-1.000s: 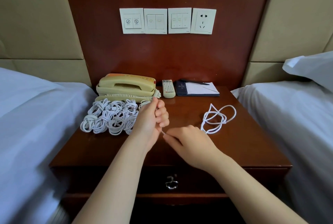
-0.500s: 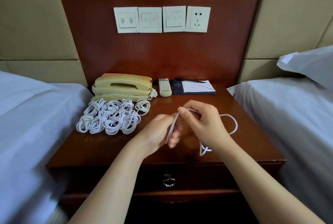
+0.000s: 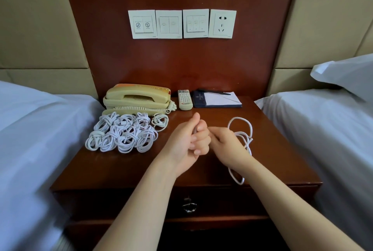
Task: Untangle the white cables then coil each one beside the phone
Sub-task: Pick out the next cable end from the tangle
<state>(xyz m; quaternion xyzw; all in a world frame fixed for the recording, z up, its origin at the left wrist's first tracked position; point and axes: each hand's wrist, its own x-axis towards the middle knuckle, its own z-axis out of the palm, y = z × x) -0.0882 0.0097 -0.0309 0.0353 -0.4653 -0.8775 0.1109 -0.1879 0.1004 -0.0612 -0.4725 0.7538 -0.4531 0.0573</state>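
Presently, left grip (image 3: pixel 188 141) is clenched round the loose white cable (image 3: pixel 251 129); right grip (image 3: pixel 228 145) pinches it alongside, its loops trailing over the bench (image 3: pixel 282 150). Coiled cables (image 3: pixel 125 135) lie heaped just in front of the phone (image 3: pixel 139 97).

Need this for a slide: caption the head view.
Left hand and right hand hold a white cable; coiled cables lie by the phone.

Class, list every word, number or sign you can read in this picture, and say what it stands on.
No word or number reads clearly.
Leftmost switch plate: two round signs, one with a slash; captions blurred.
Notepad folder: print too small.
Remote: button labels blurred.
Phone: orange strip blurred.
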